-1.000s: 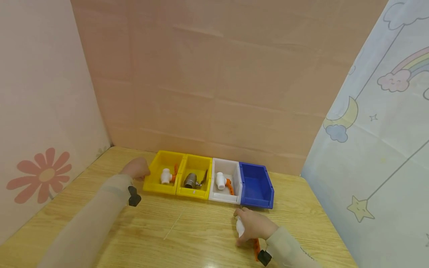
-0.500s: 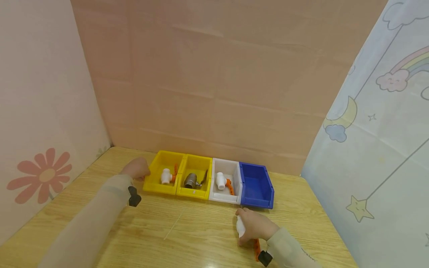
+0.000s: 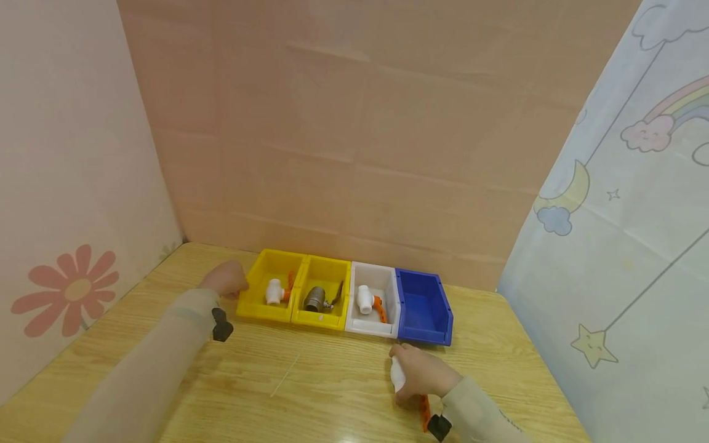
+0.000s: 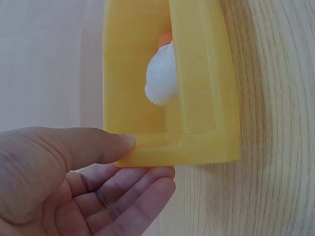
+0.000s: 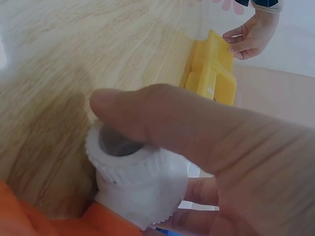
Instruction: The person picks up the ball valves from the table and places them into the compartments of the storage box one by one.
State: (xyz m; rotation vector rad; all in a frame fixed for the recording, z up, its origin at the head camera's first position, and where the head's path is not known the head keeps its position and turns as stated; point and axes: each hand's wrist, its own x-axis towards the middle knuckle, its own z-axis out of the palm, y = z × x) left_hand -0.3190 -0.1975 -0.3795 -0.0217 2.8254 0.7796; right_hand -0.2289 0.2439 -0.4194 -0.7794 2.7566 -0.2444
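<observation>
My left hand (image 3: 225, 279) pinches the side wall of the leftmost yellow bin (image 4: 206, 142). In the left wrist view its thumb lies over the rim and the fingers are beneath. Inside that bin is a white ball valve (image 3: 274, 291) with an orange handle. On the table before the blue bin, my right hand (image 3: 426, 371) grips another white ball valve (image 5: 140, 187), which also has an orange handle (image 3: 424, 412). The right wrist view shows the thumb over the valve's open end and fingers on its far side, partly hidden.
A second yellow bin (image 3: 328, 264) contains a metal ball valve (image 3: 315, 299). The white bin (image 3: 372, 329) beside it contains a white valve (image 3: 364, 299) with an orange handle. At the row's right end stands the blue bin (image 3: 423, 301). Cloth-covered walls surround the wooden table (image 3: 332, 394).
Over the last second my right hand has shifted very slightly right with the valve, then stayed still. The left hand and the bins have not moved.
</observation>
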